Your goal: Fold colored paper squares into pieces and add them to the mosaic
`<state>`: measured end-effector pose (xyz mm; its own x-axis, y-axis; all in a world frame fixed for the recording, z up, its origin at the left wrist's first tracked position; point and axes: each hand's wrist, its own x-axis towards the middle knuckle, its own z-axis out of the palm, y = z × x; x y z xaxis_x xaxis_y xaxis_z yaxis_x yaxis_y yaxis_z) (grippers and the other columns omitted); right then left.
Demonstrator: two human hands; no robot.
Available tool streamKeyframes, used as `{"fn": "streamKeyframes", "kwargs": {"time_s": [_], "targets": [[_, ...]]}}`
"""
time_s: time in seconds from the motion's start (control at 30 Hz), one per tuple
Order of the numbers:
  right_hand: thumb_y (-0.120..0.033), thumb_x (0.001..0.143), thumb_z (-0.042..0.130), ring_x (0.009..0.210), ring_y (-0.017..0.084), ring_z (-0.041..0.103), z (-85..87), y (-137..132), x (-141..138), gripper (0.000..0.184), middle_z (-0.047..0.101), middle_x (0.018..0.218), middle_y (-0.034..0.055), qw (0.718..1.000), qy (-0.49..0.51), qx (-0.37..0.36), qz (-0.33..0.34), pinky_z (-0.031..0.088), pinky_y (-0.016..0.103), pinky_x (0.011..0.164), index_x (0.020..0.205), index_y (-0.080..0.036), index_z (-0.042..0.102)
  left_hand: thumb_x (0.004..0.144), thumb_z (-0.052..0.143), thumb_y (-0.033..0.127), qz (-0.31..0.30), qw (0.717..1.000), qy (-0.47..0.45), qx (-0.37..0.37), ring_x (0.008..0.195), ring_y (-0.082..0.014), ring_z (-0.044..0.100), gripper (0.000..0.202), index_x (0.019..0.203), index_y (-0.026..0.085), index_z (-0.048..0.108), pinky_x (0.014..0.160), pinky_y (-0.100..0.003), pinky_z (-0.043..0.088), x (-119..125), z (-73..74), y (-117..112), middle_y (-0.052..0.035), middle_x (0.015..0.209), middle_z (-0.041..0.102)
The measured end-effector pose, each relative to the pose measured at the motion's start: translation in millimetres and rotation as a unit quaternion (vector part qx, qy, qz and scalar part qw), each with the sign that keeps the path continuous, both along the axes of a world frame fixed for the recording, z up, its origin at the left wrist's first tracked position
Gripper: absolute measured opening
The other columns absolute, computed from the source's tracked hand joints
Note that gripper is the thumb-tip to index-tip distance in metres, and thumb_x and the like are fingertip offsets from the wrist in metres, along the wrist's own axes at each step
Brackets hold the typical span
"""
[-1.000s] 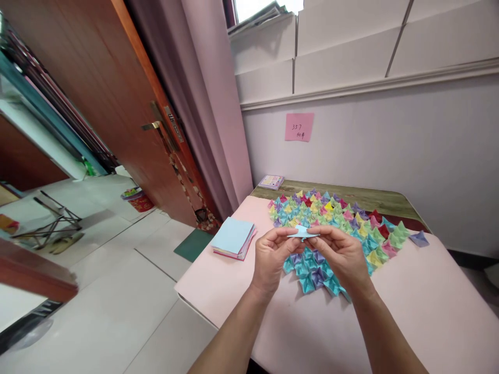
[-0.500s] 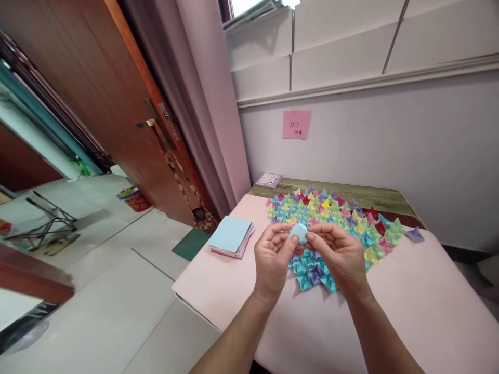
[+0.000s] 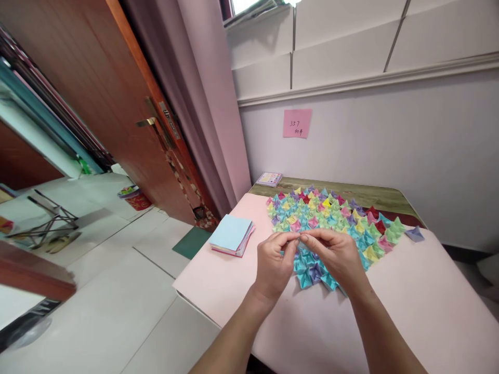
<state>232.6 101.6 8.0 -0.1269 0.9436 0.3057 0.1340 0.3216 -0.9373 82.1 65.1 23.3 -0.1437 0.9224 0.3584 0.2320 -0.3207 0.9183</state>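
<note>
My left hand (image 3: pixel 275 262) and my right hand (image 3: pixel 337 257) meet at the fingertips above the table. Thumbs and forefingers of both are pinched on a small folded light-blue paper, now almost wholly hidden by the fingers. Beneath and beyond the hands, many folded paper pieces (image 3: pixel 312 208) in blue, green, yellow, pink, purple and red stand close together in rows. Left of my left hand lies a stack of square paper (image 3: pixel 232 232), with a light-blue sheet on top.
The table has a pale pink cover (image 3: pixel 421 301). A lone purple folded piece (image 3: pixel 415 234) lies at the right. Small cards (image 3: pixel 270 179) lie at the back left corner. A pink note (image 3: pixel 297 123) is on the wall. A wooden door (image 3: pixel 117 93) and curtain (image 3: pixel 206 104) stand left.
The light-blue folded paper was visible facing me between the fingertips; now the fingers have closed together over it. Both hands stay in nearly the same place.
</note>
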Motion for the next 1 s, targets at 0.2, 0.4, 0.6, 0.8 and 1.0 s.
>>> {"fn": "streamKeyframes", "kwargs": {"time_s": [0.2, 0.4, 0.6, 0.8, 1.0], "targets": [[-0.048, 0.075, 0.075, 0.053, 0.013, 0.053, 2.3, 0, -2, 0.030, 0.066, 0.064, 0.0017, 0.999, 0.031, -0.035, 0.002, 0.041, 0.023, 0.046, 0.076, -0.018, 0.075, 0.084, 0.066, 0.033, -0.027, 0.992, -0.106, -0.056, 0.070, -0.0159, 0.065, 0.022, 0.102, 0.020, 0.068, 0.070, -0.029, 0.054, 5, -4.2, 2, -0.0034, 0.083, 0.068], [-0.049, 0.069, 0.080, 0.054, 0.011, 0.054, 1.7, -2, -12, 0.035, 0.064, 0.067, 0.0002, 0.981, 0.156, -0.116, 0.001, 0.047, 0.022, 0.050, 0.080, -0.018, 0.070, 0.073, 0.076, 0.043, -0.093, 0.967, -0.182, -0.150, 0.052, -0.0124, 0.056, 0.032, 0.071, 0.016, 0.058, 0.051, -0.024, 0.048, 6, -11.6, 9, 0.0003, 0.058, 0.060], [-0.048, 0.069, 0.080, 0.059, 0.010, 0.053, 4.0, 1, -3, 0.035, 0.060, 0.066, -0.0003, 0.983, 0.119, -0.127, 0.066, 0.045, 0.021, 0.054, 0.078, -0.016, 0.068, 0.078, 0.070, 0.038, -0.085, 0.985, -0.086, -0.126, 0.048, -0.0089, 0.046, 0.034, 0.062, 0.018, 0.048, 0.048, -0.021, 0.037, 2, -11.0, 7, 0.0042, 0.052, 0.050], [-0.049, 0.070, 0.080, 0.059, 0.010, 0.053, -1.0, 5, -2, 0.036, 0.060, 0.064, -0.0005, 0.979, 0.148, -0.138, 0.035, 0.045, 0.021, 0.055, 0.079, -0.016, 0.068, 0.075, 0.075, 0.034, -0.060, 0.986, -0.126, -0.095, 0.058, -0.0085, 0.047, 0.027, 0.076, 0.017, 0.054, 0.055, -0.020, 0.039, 4, -14.3, 9, 0.0042, 0.065, 0.053], [-0.049, 0.068, 0.081, 0.061, 0.011, 0.058, -3.9, 7, -6, 0.037, 0.065, 0.067, 0.0012, 0.975, 0.154, -0.156, 0.038, 0.049, 0.022, 0.057, 0.081, -0.016, 0.069, 0.070, 0.079, 0.026, -0.017, 0.981, -0.176, -0.078, 0.061, -0.0087, 0.051, 0.024, 0.077, 0.017, 0.058, 0.059, -0.020, 0.042, -1, -16.1, 13, 0.0033, 0.068, 0.057]]}}
